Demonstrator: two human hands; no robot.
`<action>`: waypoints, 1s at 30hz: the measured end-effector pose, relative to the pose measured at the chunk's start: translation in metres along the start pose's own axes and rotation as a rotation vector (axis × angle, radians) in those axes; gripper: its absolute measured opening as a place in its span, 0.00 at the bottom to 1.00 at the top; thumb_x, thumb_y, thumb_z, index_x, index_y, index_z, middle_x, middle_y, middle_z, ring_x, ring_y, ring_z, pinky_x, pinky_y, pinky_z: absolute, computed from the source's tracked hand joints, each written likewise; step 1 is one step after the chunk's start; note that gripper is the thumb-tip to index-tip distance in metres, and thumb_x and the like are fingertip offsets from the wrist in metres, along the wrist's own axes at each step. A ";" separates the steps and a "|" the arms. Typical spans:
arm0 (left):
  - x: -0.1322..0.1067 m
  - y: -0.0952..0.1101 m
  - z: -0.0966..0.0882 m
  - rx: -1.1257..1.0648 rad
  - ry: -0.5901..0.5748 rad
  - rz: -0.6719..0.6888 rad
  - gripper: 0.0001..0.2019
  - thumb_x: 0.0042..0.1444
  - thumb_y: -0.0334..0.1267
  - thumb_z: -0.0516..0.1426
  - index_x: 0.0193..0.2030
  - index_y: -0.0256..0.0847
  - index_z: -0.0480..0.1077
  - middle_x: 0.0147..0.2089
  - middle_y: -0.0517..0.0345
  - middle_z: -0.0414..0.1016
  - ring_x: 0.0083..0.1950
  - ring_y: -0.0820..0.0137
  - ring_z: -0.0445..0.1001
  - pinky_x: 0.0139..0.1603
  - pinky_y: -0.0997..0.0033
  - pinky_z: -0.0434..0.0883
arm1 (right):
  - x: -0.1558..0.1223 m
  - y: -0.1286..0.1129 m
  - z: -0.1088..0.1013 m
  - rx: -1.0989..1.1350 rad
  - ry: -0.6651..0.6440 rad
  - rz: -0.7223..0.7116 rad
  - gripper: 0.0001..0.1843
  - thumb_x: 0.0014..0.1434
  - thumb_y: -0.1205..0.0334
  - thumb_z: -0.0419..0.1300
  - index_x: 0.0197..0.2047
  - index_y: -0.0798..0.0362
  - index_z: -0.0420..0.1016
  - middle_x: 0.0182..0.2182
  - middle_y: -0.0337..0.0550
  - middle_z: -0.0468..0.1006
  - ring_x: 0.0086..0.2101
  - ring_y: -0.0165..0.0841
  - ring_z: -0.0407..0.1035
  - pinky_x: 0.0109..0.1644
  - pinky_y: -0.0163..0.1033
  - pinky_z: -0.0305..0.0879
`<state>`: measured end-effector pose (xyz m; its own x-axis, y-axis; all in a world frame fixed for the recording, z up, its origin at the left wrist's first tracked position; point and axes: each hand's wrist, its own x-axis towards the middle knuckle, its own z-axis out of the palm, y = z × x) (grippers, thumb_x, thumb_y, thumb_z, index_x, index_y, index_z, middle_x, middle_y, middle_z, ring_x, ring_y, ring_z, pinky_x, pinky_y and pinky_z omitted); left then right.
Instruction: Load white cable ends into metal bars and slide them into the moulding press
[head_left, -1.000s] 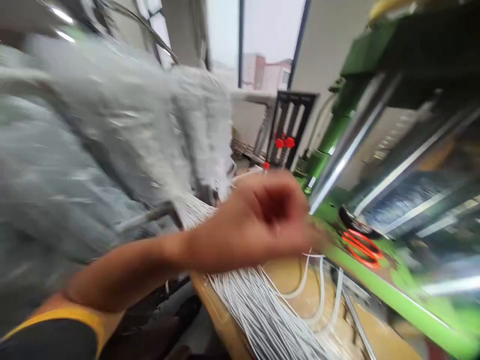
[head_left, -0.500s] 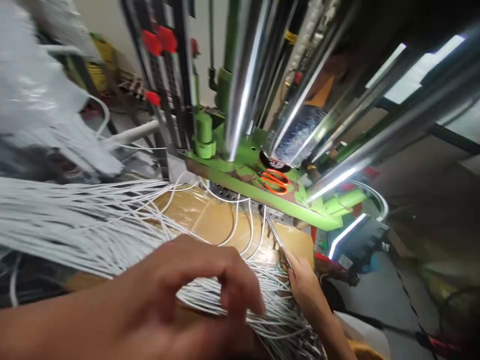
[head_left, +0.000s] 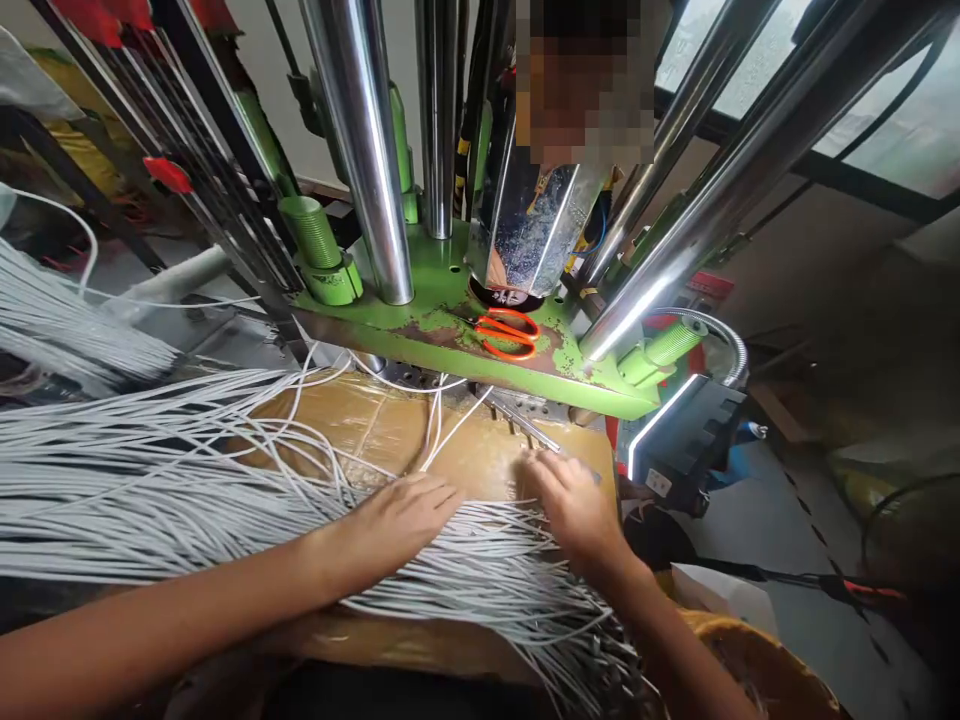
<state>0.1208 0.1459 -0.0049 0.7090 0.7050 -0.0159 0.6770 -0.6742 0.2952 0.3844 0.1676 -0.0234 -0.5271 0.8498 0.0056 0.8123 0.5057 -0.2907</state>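
Note:
My left hand [head_left: 409,515] is closed, palm down, over white cables [head_left: 450,432] that run out from beneath the green machine plate [head_left: 420,335]. Its fingertips are mostly hidden. To its right, my right hand [head_left: 574,500] is curled at the lower end of a thin metal rod-like tool [head_left: 525,418]. The tool's far end reaches the perforated metal strip under the plate. A large spread of white cables [head_left: 247,480] lies beneath both hands, on a surface covered in brown tape [head_left: 480,462].
Orange-handled scissors [head_left: 510,332] lie on the green plate. Steel columns [head_left: 360,150] rise from it. A co-worker's torso [head_left: 547,215] shows behind the machine. A lit black lamp [head_left: 682,440] stands to the right. Another cable bundle [head_left: 67,320] hangs at far left.
My left hand has moved forward from close to the camera and closed over the cables. The cable loops under the plate are drawn closer together. The view has shifted.

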 end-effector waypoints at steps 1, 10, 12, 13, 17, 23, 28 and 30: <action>-0.005 -0.001 -0.003 0.035 -0.022 -0.018 0.18 0.58 0.21 0.48 0.49 0.41 0.70 0.44 0.52 0.76 0.45 0.65 0.74 0.51 0.66 0.69 | -0.002 -0.013 0.005 0.007 -0.025 -0.064 0.24 0.66 0.70 0.45 0.64 0.54 0.62 0.60 0.52 0.67 0.58 0.44 0.59 0.61 0.51 0.59; 0.010 -0.030 -0.009 -0.248 -0.223 -0.111 0.09 0.51 0.27 0.54 0.37 0.41 0.71 0.39 0.57 0.74 0.42 0.64 0.72 0.44 0.68 0.66 | 0.015 -0.040 -0.012 0.414 -0.364 -0.030 0.14 0.64 0.68 0.50 0.42 0.52 0.77 0.36 0.42 0.77 0.38 0.33 0.69 0.44 0.38 0.65; 0.012 -0.039 -0.013 -0.373 -0.251 -0.120 0.08 0.50 0.29 0.54 0.36 0.42 0.71 0.36 0.60 0.75 0.39 0.66 0.72 0.39 0.71 0.64 | 0.022 -0.035 -0.028 0.483 -0.416 -0.062 0.13 0.65 0.66 0.50 0.41 0.51 0.77 0.36 0.39 0.78 0.38 0.31 0.70 0.44 0.34 0.65; 0.012 -0.043 -0.015 -0.426 -0.262 -0.126 0.09 0.50 0.29 0.53 0.36 0.42 0.71 0.34 0.61 0.74 0.37 0.68 0.71 0.37 0.73 0.63 | 0.024 -0.034 -0.034 0.510 -0.426 -0.052 0.13 0.65 0.65 0.50 0.42 0.51 0.77 0.37 0.40 0.78 0.38 0.30 0.70 0.44 0.34 0.64; 0.009 -0.051 -0.021 -0.545 -0.283 -0.117 0.08 0.55 0.33 0.52 0.38 0.42 0.72 0.33 0.62 0.73 0.33 0.70 0.69 0.33 0.74 0.61 | 0.026 -0.044 -0.038 0.496 -0.403 0.045 0.09 0.61 0.65 0.54 0.38 0.52 0.76 0.33 0.39 0.76 0.36 0.30 0.68 0.41 0.34 0.61; 0.004 -0.044 -0.029 -0.460 -0.349 -0.005 0.11 0.46 0.36 0.63 0.38 0.42 0.72 0.37 0.59 0.73 0.42 0.65 0.70 0.42 0.73 0.63 | 0.017 -0.055 -0.016 0.425 -0.481 0.173 0.10 0.47 0.65 0.63 0.36 0.50 0.74 0.29 0.34 0.74 0.29 0.28 0.65 0.31 0.32 0.54; 0.005 -0.040 -0.026 -0.467 -0.346 -0.027 0.04 0.47 0.34 0.60 0.32 0.42 0.75 0.30 0.61 0.73 0.36 0.67 0.70 0.40 0.73 0.63 | 0.015 -0.058 -0.007 0.404 -0.419 0.127 0.09 0.49 0.65 0.61 0.36 0.49 0.77 0.30 0.36 0.75 0.31 0.30 0.65 0.34 0.33 0.55; 0.005 -0.041 -0.026 -0.545 -0.352 -0.043 0.05 0.47 0.34 0.59 0.31 0.41 0.76 0.27 0.62 0.71 0.33 0.69 0.69 0.36 0.74 0.62 | 0.015 -0.059 -0.011 0.417 -0.370 0.103 0.06 0.51 0.66 0.59 0.33 0.50 0.77 0.31 0.37 0.74 0.33 0.30 0.66 0.36 0.34 0.56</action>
<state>0.0913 0.1830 0.0073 0.7686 0.5519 -0.3235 0.5748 -0.3736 0.7281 0.3313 0.1523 0.0039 -0.5640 0.7448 -0.3565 0.7362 0.2580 -0.6257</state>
